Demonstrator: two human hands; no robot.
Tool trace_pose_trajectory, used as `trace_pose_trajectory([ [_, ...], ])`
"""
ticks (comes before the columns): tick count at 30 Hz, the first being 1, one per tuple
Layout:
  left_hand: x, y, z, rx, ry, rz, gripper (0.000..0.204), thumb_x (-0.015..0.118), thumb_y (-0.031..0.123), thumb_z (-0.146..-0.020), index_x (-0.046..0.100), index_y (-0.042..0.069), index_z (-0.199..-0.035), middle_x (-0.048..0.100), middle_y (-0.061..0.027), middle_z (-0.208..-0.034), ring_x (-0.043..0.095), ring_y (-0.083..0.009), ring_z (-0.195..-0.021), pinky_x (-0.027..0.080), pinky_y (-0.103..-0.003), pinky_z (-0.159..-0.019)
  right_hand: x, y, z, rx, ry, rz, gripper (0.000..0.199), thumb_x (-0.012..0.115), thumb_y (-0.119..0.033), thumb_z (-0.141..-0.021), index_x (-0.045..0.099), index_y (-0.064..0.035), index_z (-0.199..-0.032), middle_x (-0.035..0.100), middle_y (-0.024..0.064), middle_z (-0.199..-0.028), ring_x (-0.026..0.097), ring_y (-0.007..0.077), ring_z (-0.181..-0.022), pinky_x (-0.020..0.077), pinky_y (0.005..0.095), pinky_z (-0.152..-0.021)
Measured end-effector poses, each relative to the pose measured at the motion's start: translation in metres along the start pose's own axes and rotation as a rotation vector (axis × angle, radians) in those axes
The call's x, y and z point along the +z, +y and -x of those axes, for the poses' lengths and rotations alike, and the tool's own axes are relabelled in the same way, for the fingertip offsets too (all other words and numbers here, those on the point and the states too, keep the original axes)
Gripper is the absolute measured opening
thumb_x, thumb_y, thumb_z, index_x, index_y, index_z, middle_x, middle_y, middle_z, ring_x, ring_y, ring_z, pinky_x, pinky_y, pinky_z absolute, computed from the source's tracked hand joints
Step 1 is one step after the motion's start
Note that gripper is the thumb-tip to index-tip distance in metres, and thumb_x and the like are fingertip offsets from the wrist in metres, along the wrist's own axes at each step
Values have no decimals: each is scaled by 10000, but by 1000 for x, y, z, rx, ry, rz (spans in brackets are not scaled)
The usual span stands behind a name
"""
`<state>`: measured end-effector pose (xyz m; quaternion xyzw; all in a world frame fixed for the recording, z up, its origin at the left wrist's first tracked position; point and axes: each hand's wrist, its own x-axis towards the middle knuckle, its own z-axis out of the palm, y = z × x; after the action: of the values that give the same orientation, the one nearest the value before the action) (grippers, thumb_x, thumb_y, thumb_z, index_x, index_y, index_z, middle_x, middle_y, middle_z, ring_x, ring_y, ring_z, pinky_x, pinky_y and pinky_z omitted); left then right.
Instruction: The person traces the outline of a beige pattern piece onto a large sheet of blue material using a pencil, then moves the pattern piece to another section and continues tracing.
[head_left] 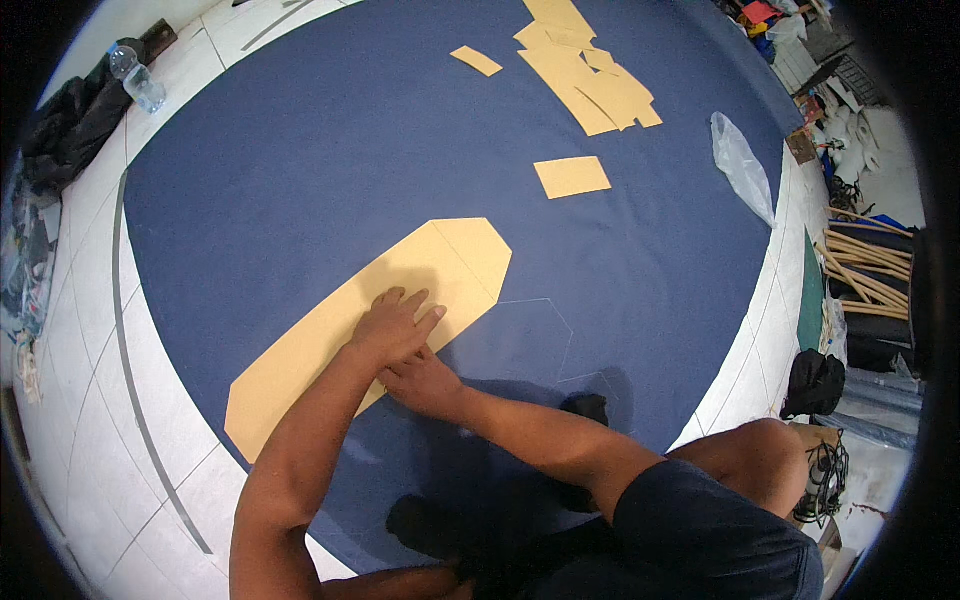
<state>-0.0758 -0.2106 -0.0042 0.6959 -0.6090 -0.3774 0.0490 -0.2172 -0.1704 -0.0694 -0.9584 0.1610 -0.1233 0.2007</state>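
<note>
- Left hand (393,325): fingers spread flat and pressed palm-down on the long tan paper pattern (330,340), near its lower long edge. Nothing is gripped; the hand is open and bearing weight.
- Right hand (425,383): lies just beneath the left, at the pattern's edge where it meets the navy cloth (330,150). Its fingertips are tucked under the left palm, so whether they are pinching a marker or simply closed cannot be told.
- Pattern position: it lies diagonally on the cloth, pointed end up-right, squared end toward the white tiled floor (90,400). A faint chalk outline (545,330) of similar shape shows on the cloth just beside the tip.
- Judgement on method: the flat hand should keep even pressure close to the edge being followed, so the paper does not creep on the fabric; the working hand should stay tight against that edge.
- Pose: both forearms converge from the lower frame, left arm nearly straight, right arm crossing in from the person's bent knee (760,450).
- Surroundings: smaller tan pieces (585,85) lie well apart at the far side.
</note>
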Motion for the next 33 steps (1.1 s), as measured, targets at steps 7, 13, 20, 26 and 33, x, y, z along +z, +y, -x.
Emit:
trace_pose_trajectory([
  [7, 13, 2, -1, 16, -32, -81, 673, 431, 615, -1000, 568, 139, -1455, 324, -236, -1592, 316, -439, -1450, 318, -616, -1163, -12, -1, -6, 127, -12, -283, 373, 567, -160, -944, 611, -37, -1293, 585, 223, -1342, 518, 396, -1303, 357, 558, -1122],
  [13, 13, -13, 4, 31, 12, -2, 649, 432, 610, -1002, 610, 142, -1414, 346, -269, -1575, 284, -467, -1456, 303, -580, -1179, -51, 55, 24, -161, -4, -228, 323, 656, -171, -873, 654, -61, -1176, 629, 174, -1230, 563, 373, -1205, 414, 544, -1035],
  [20, -6, 7, 1, -33, -95, 18, 643, 455, 600, -984, 579, 169, -1444, 260, -245, -1623, 272, -463, -1468, 319, -620, -1161, -129, 117, 38, 421, 134, -306, 280, 501, -174, -1032, 666, -24, -1202, 685, 165, -1047, 668, 311, -975, 513, 454, -889],
  [26, 11, 5, 6, -14, -24, -186, 707, 692, 265, -903, 420, 167, -1548, 202, -277, -1631, 184, -505, -1511, 328, -666, -1147, -109, 111, -69, 578, 206, -689, 330, 526, -227, -1064, 637, 5, -1271, 721, 165, -1184, 699, 251, -1119, 533, 357, -962],
  [33, 17, 2, 5, -2, 25, -213, 753, 709, 124, -890, 368, 188, -1558, 148, -320, -1634, 201, -549, -1498, 392, -677, -1104, -84, 86, -136, 500, -5, -564, 312, 593, -251, -1037, 674, -22, -1232, 732, 149, -1029, 698, 223, -912, 547, 364, -835],
])
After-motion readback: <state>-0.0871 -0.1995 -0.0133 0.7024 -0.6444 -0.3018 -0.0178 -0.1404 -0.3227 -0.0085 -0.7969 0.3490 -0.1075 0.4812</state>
